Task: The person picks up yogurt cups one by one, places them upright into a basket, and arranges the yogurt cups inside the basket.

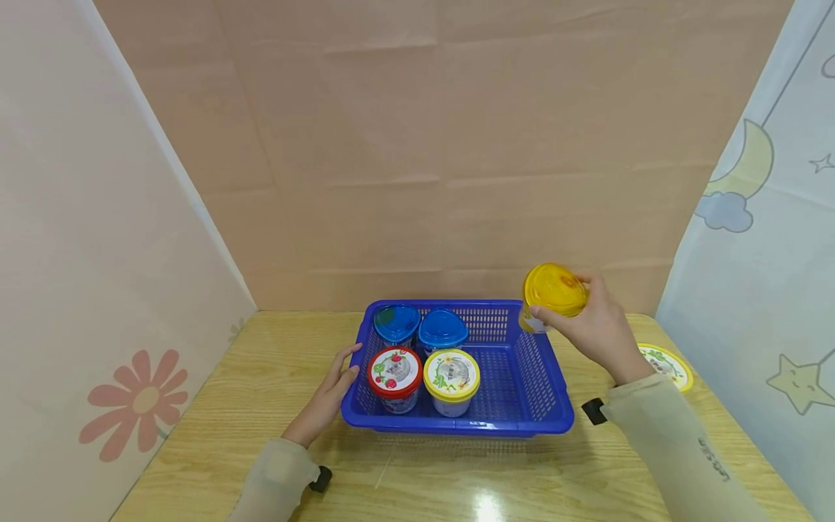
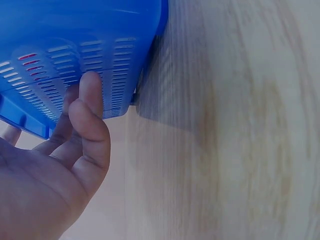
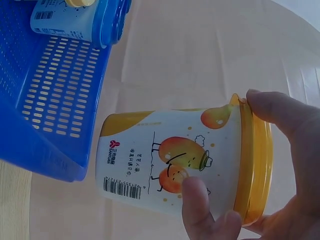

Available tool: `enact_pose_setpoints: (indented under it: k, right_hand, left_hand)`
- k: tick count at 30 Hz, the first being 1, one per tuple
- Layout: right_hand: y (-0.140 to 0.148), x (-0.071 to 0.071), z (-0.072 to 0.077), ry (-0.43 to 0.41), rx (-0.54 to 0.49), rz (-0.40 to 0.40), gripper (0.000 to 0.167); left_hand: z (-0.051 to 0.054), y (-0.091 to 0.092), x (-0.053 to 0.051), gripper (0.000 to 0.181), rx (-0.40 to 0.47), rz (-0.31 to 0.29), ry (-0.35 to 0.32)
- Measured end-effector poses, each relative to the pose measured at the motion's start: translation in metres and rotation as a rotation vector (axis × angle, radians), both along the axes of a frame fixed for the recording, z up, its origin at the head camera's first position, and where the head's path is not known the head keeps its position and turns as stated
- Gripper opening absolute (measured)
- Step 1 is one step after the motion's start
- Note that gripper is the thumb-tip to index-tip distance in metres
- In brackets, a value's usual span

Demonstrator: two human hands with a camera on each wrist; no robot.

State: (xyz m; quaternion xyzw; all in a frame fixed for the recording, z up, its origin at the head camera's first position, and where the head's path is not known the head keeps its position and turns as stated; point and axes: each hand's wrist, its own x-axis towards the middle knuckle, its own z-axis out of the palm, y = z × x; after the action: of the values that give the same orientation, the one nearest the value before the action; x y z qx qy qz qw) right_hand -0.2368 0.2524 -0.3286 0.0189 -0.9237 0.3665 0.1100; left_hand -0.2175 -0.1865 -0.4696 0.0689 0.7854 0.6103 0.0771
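My right hand grips a tub with a yellow lid above the right back corner of the blue basket. In the right wrist view the tub shows mango drawings and lies sideways in that picture, thumb and fingers round its lid end. My left hand rests on the basket's left side; in the left wrist view its bent fingers touch the slotted wall. In the basket's left half stand two blue-lidded tubs, a red-lidded tub and a yellow-lidded tub.
A round yellow-rimmed white lid, perhaps on a tub, shows behind my right wrist at the table's right side. The wooden table meets a brown backdrop. Patterned sheets hang at left and right.
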Motion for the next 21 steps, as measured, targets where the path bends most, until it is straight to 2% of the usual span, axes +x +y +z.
enact_pose_setpoints:
  k: [11,21]
  right_hand:
    - [-0.009,-0.009,-0.004,-0.081,-0.021,0.046,0.11]
    - [-0.017,-0.021,-0.01,-0.157,-0.075,0.102,0.109]
  left_hand:
    - [0.0,0.0,0.0,0.046,0.002,0.003,-0.005]
    - [0.0,0.001,0.0,0.046,-0.012,0.009,-0.001]
